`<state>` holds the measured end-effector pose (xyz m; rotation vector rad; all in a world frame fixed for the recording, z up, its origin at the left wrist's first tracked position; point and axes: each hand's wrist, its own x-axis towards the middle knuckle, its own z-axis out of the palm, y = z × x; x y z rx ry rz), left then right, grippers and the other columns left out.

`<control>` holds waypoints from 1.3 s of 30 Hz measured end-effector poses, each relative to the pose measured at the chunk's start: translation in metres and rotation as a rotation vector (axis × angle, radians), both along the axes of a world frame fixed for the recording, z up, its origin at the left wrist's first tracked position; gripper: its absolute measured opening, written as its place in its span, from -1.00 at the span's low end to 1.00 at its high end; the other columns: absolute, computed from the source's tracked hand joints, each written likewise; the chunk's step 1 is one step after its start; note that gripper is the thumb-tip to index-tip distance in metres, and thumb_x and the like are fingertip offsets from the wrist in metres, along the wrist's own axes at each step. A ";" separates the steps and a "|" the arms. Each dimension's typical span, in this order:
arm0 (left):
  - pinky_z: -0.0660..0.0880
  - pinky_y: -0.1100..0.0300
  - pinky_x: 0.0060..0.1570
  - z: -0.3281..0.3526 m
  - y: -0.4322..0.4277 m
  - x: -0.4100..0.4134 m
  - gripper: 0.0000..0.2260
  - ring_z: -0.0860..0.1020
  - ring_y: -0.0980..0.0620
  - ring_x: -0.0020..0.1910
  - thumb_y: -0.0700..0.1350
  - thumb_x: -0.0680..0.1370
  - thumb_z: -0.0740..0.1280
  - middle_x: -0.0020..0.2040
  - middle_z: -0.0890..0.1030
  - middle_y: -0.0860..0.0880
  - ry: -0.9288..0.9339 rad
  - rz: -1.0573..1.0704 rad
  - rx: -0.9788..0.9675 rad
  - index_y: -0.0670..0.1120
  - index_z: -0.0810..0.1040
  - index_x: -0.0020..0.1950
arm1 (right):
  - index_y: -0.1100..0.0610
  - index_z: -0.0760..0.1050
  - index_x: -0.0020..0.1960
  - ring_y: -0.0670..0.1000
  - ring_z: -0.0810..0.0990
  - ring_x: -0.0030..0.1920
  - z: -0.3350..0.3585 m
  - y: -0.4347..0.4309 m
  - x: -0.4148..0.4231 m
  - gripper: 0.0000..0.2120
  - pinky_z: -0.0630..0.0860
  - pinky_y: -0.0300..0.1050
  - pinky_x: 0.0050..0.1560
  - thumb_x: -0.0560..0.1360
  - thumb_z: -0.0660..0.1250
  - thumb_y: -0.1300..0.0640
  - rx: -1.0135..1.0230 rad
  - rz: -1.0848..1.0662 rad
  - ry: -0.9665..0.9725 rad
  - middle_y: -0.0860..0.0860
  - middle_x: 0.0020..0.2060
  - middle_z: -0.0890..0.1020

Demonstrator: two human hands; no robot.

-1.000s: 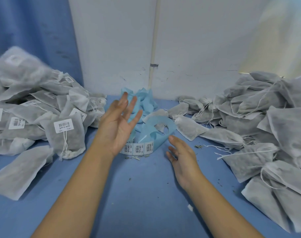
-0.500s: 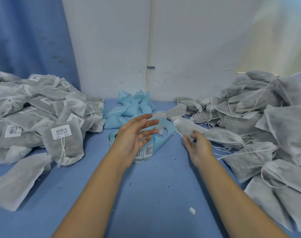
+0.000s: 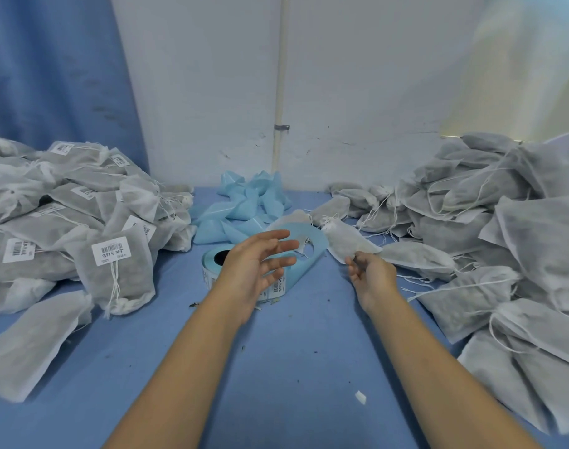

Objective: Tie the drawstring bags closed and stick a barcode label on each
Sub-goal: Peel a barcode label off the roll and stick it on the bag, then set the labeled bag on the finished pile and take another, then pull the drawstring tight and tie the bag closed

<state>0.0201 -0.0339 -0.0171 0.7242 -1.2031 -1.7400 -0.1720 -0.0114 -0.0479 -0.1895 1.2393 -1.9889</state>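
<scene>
Blue worktop (image 3: 293, 367), flecked with dark debris (image 3: 192, 305). At 9 o'clock, heaped labelled bags (image 3: 66, 222), tops gathered, the nearest one propped upright with a barcode label (image 3: 110, 251) on its face and its string hanging down. At 3 o'clock, a larger heap of unlabelled bags (image 3: 503, 228), drawstrings loose and trailing. At 12 o'clock, against the white wall (image 3: 357, 76), a crumpled pile of pale blue backing strip (image 3: 247, 205). Just short of that, near the middle, label roll (image 3: 208, 265) lying flat, printed labels showing round its near edge, a loop of blue strip curling off toward 1 o'clock. Left hand (image 3: 257, 270) raised over the roll, palm turned toward 3 o'clock, grip spread wide, holding nothing. Right hand (image 3: 374, 277) at 3 o'clock of the roll, grip curled, fingertips pinching the near corner of one grey bag (image 3: 344, 238) lying just clear of the right heap, gathered top toward 11 o'clock. Small white scrap (image 3: 360, 396) at 5 o'clock on bare worktop.
</scene>
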 end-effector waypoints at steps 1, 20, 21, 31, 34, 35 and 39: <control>0.48 0.28 -0.23 0.000 0.001 0.000 -0.80 0.63 0.11 -0.27 -0.21 0.59 0.19 -0.12 0.71 0.00 -0.006 0.005 0.002 -0.08 0.61 0.02 | 0.41 0.46 0.09 -0.01 0.51 -0.33 -0.001 0.001 0.002 -0.82 0.41 -0.37 -0.55 0.57 0.13 0.39 -0.004 -0.001 0.016 0.15 -0.18 0.49; 0.39 0.30 0.26 -0.018 0.008 -0.014 -0.37 0.33 0.20 0.36 -0.45 0.52 0.19 0.48 0.05 0.21 -0.309 0.273 -0.670 0.18 0.24 0.39 | 0.19 0.61 -0.02 -0.10 0.45 -0.50 0.030 0.038 0.080 -0.75 0.37 -0.25 -0.31 0.52 0.15 0.33 -0.347 0.240 0.247 -0.08 -0.13 0.71; 0.34 0.35 0.28 -0.019 0.006 -0.013 -0.41 0.26 0.25 0.38 -0.45 0.51 0.20 0.46 0.13 0.18 -0.345 0.303 -0.717 0.10 0.31 0.39 | 0.20 0.62 -0.02 -0.09 0.44 -0.49 0.028 0.038 0.082 -0.75 0.37 -0.25 -0.30 0.52 0.16 0.31 -0.341 0.260 0.256 -0.04 -0.09 0.71; 0.43 0.35 -0.27 -0.004 0.008 -0.010 -0.75 0.55 0.15 -0.25 -0.31 0.51 0.30 -0.26 0.59 0.19 -0.203 0.278 -0.581 0.08 0.55 -0.09 | 0.03 0.45 0.13 -0.26 0.54 -0.22 0.005 0.033 0.070 -0.67 0.42 -0.46 -0.26 0.47 0.30 0.37 -0.087 0.144 0.662 -0.11 0.06 0.52; 0.36 0.42 -0.42 0.001 0.013 -0.014 -0.79 0.51 0.14 -0.42 -0.28 0.52 0.31 -0.27 0.60 0.09 -0.148 0.210 -0.528 0.06 0.54 -0.06 | 0.02 0.49 0.13 -0.24 0.53 0.01 0.002 0.033 0.066 -0.66 0.43 -0.45 -0.11 0.43 0.41 0.31 -0.120 0.159 0.822 -0.08 0.13 0.50; 0.36 0.43 -0.42 0.002 0.013 -0.015 -0.81 0.52 0.12 -0.43 -0.24 0.53 0.32 -0.16 0.62 0.10 -0.155 0.206 -0.510 0.06 0.53 0.01 | 0.00 0.52 0.06 -0.26 0.55 -0.02 0.003 0.033 0.066 -0.72 0.43 -0.46 -0.12 0.44 0.42 0.29 -0.133 0.147 0.812 -0.07 0.09 0.55; 0.42 0.33 -0.33 -0.005 0.008 -0.011 -0.72 0.58 0.11 -0.30 -0.13 0.56 0.29 0.18 0.50 0.19 -0.396 0.310 -0.409 0.05 0.40 0.24 | 0.05 0.54 -0.04 -0.21 0.61 -0.21 0.002 0.033 0.057 -0.84 0.49 -0.41 -0.20 0.48 0.37 0.29 -0.160 0.079 0.491 -0.08 -0.17 0.67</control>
